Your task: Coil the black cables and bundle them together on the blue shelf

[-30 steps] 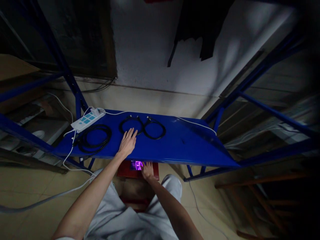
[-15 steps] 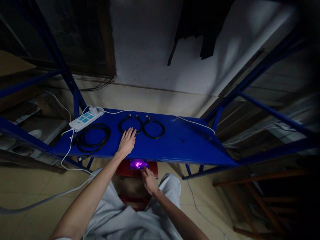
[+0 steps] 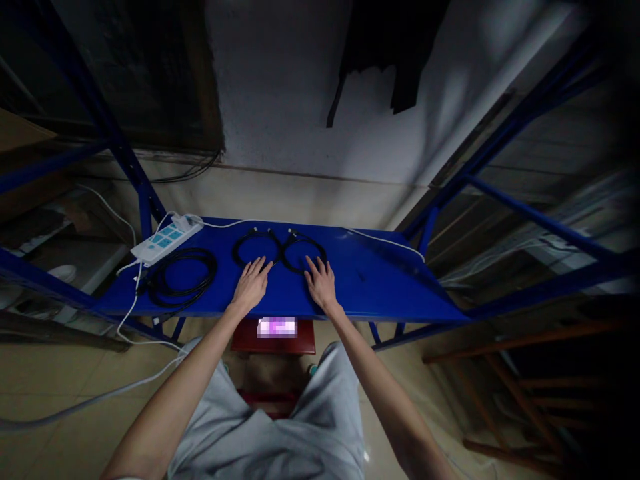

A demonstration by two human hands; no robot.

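A smooth, glossy blue metal shelf (image 3: 380,287) runs across the middle of the frame. At its left end lies a large loose coil of black cable (image 3: 183,285), with a white plastic power strip (image 3: 166,241) with pale blue sockets just above it. Near the shelf's centre two thin, rubbery black loops sit side by side and touch: the left small coil (image 3: 255,248) and the right small coil (image 3: 303,255), round and flat, with their plug ends at the upper side. Each lies straight above one hand in the frame. The left hand (image 3: 251,287) and the right hand (image 3: 323,285) rest palm-down with fingers spread, gripping nothing. Their fingertips reach the coils' lower edges, though contact cannot be made out. A glowing screen (image 3: 277,327) sits lower centre.
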